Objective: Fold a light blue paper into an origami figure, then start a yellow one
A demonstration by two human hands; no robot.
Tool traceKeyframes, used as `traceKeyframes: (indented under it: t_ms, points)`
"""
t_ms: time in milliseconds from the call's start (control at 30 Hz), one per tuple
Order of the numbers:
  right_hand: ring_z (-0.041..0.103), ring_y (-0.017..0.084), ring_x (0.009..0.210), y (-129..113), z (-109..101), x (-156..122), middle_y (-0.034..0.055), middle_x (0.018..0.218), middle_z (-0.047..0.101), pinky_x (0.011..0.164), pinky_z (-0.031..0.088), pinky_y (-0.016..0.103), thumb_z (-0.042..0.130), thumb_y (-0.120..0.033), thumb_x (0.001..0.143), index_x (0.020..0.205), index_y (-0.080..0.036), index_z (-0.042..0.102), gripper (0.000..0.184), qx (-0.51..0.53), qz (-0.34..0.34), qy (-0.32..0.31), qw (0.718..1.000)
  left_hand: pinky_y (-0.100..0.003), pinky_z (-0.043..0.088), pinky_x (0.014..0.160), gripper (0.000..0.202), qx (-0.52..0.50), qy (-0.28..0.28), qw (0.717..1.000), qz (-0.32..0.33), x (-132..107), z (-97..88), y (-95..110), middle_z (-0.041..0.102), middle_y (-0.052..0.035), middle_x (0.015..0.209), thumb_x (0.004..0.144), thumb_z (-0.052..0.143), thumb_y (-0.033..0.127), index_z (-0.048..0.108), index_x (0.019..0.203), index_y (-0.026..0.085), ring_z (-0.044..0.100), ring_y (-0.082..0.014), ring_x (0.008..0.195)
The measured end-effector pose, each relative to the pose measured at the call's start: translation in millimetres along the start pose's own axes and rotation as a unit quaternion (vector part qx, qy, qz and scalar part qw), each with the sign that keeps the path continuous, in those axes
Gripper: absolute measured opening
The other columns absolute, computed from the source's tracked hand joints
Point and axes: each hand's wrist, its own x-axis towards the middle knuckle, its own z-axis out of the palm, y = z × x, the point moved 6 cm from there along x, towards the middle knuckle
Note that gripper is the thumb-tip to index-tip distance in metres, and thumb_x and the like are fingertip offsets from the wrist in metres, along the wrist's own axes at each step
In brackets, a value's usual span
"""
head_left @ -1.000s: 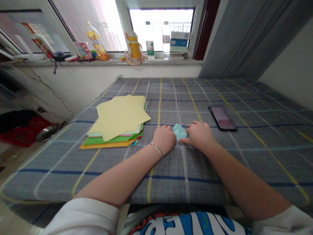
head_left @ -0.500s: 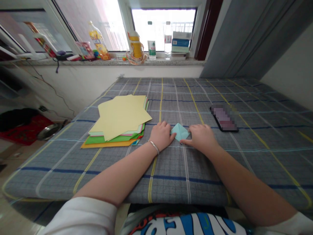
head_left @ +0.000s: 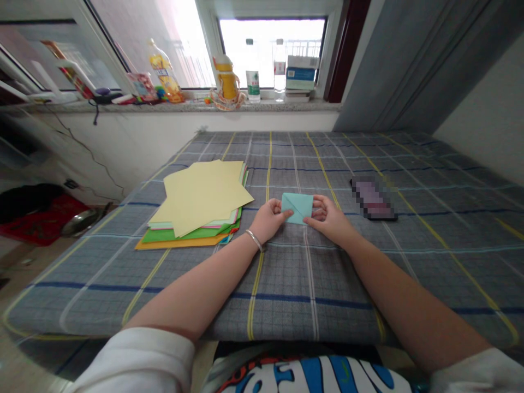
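On the left of the plaid-covered surface point(head_left: 282, 289) lies a loose stack of coloured paper point(head_left: 207, 194), pale yellow sheets on top, with green and orange edges showing beneath. Just right of it comes the left hand point(head_left: 268, 221), a bracelet point(head_left: 254, 240) at its wrist; its grip is narrow, the thumb pressed on the face of a folded blue paper point(head_left: 298, 203) and the fingers behind its left edge. The paper is in front of the person, between the two hands, its face turned toward the viewer and a diagonal line running from upper left to lower right; whether its lower edge touches the cloth I cannot tell. It should weigh almost nothing, and the layers probably make it stiffer than a single sheet, yet it would likely crumple or lose its crisp edges under a hard squeeze. A light pinch at the side edges or corners seems best, pressing the layers together so that no flap springs open; dry paper should hardly slip. The right hand point(head_left: 333, 222) has such a pinch, its grip closed on the right side, thumb at the lower right corner and fingers curled behind. Farther right, well apart, lies a phone point(head_left: 374, 201).
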Motion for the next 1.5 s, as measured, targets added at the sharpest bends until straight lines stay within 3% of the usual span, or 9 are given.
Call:
traceKeyframes:
  t_ms: [133, 267, 400, 533, 733, 833, 1033, 1167, 1500]
  points:
    - [0.067, 0.022, 0.089, 5, 17, 1, 0.0099, 0.104, 0.07, 0.082, 0.053, 0.041, 0.065, -0.037, 0.075, 0.111, -0.018, 0.058, 0.041, 0.116, 0.044, -0.097, 0.988, -0.023, 0.045, 0.062, 0.03, -0.118, -0.028, 0.993, 0.012, -2, 6.1, 8, 0.062, 0.0035, 0.068, 0.073, 0.07, 0.037, 0.053, 0.086, 0.015, 0.056, -0.0097, 0.061]
    - [0.066, 0.021, 0.082, 2, 15, 0, 0.0068, 0.092, 0.072, 0.078, 0.051, 0.037, 0.067, -0.044, 0.072, 0.094, -0.016, 0.066, 0.035, 0.13, 0.055, -0.091, 0.986, -0.03, 0.05, 0.078, 0.036, -0.099, -0.11, 0.989, 0.015, -8, 16.5, 16, 0.072, -0.0043, 0.091, 0.069, 0.074, 0.034, 0.062, 0.097, 0.014, 0.065, -0.0175, 0.082]
    - [0.063, 0.017, 0.071, -2, 12, -1, 0.0047, 0.078, 0.07, 0.069, 0.048, 0.031, 0.065, -0.05, 0.072, 0.08, -0.016, 0.065, 0.035, 0.121, 0.06, -0.081, 0.988, -0.031, 0.049, 0.082, 0.022, 0.002, -0.164, 0.986, 0.031, -13, 21.3, 18, 0.074, -0.0049, 0.087, 0.077, 0.066, 0.035, 0.07, 0.078, 0.014, 0.066, -0.0193, 0.083]
    - [0.056, 0.014, 0.061, -3, 13, -2, 0.0029, 0.07, 0.066, 0.062, 0.044, 0.028, 0.055, -0.053, 0.081, 0.074, -0.017, 0.061, 0.037, 0.063, 0.034, -0.101, 0.992, -0.03, 0.047, 0.084, 0.032, 0.029, -0.197, 0.979, 0.044, -15, 21.5, 20, 0.074, -0.0052, 0.083, 0.084, 0.056, 0.039, 0.07, 0.068, 0.014, 0.066, -0.0178, 0.08]
    - [0.052, 0.013, 0.055, 3, 13, -5, -0.0017, 0.056, 0.054, 0.058, 0.04, 0.027, 0.044, -0.059, 0.085, 0.069, -0.019, 0.055, 0.044, 0.05, 0.059, -0.122, 0.989, -0.029, 0.044, 0.09, 0.05, 0.02, -0.288, 0.957, 0.041, -18, 21.5, 24, 0.073, -0.0044, 0.078, 0.09, 0.041, 0.052, 0.072, 0.074, 0.016, 0.065, -0.0183, 0.087]
    - [0.046, 0.012, 0.05, 3, 13, -6, -0.0041, 0.05, 0.047, 0.055, 0.037, 0.027, 0.044, -0.06, 0.083, 0.067, -0.02, 0.053, 0.045, 0.033, 0.072, -0.128, 0.989, -0.029, 0.045, 0.082, 0.052, 0.005, -0.258, 0.965, 0.036, -14, 16.3, 20, 0.071, -0.0048, 0.078, 0.088, 0.043, 0.057, 0.07, 0.077, 0.014, 0.063, -0.018, 0.079]
    - [0.034, 0.01, 0.045, 4, 15, -5, -0.0053, 0.046, 0.038, 0.05, 0.028, 0.027, 0.042, -0.063, 0.081, 0.06, -0.021, 0.048, 0.048, -0.007, 0.072, -0.16, 0.985, -0.026, 0.042, 0.07, 0.045, -0.062, -0.111, 0.992, 0.021, -3, 1.8, 12, 0.063, -0.0012, 0.074, 0.077, 0.059, 0.057, 0.064, 0.078, 0.012, 0.054, -0.0137, 0.068]
    - [0.032, 0.01, 0.044, 4, 16, -6, -0.0051, 0.047, 0.038, 0.048, 0.026, 0.027, 0.04, -0.062, 0.083, 0.058, -0.021, 0.043, 0.049, -0.018, 0.071, -0.183, 0.98, -0.023, 0.04, 0.062, 0.043, -0.124, -0.088, 0.988, 0.015, 1, 3.0, 8, 0.057, 0.0019, 0.067, 0.075, 0.062, 0.056, 0.059, 0.078, 0.013, 0.049, -0.0106, 0.062]
    - [0.041, 0.012, 0.046, -4, 17, -10, -0.0022, 0.048, 0.045, 0.051, 0.032, 0.028, 0.034, -0.057, 0.089, 0.052, -0.022, 0.04, 0.051, -0.106, 0.033, -0.198, 0.974, -0.021, 0.034, 0.052, 0.043, -0.098, -0.032, 0.994, 0.037, 6, -2.1, 3, 0.046, 0.0039, 0.058, 0.082, 0.053, 0.055, 0.054, 0.068, 0.015, 0.042, -0.0088, 0.054]
